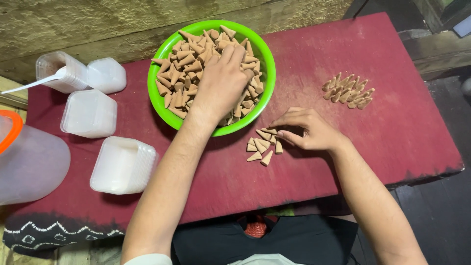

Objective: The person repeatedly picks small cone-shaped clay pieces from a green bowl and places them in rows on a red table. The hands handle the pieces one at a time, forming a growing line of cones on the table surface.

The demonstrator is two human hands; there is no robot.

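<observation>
A bright green bowl (162, 98) full of small tan cones (184, 68) sits at the far middle of a low table covered in dark red cloth (343, 142). My left hand (221, 83) reaches into the bowl, palm down, fingers buried among the cones; whether it grips any is hidden. My right hand (306, 130) rests on the cloth just right of the bowl, fingertips pinching a cone at the edge of a small loose group of cones (264, 145). A second neat cluster of cones (348, 91) lies farther right.
Stacks of clear plastic tubs (122, 164) and lids (90, 113) stand at the left, with an open tub holding a white spoon (59, 73). A large translucent jug with an orange rim (29, 157) is at the far left. A rough wall runs behind the table.
</observation>
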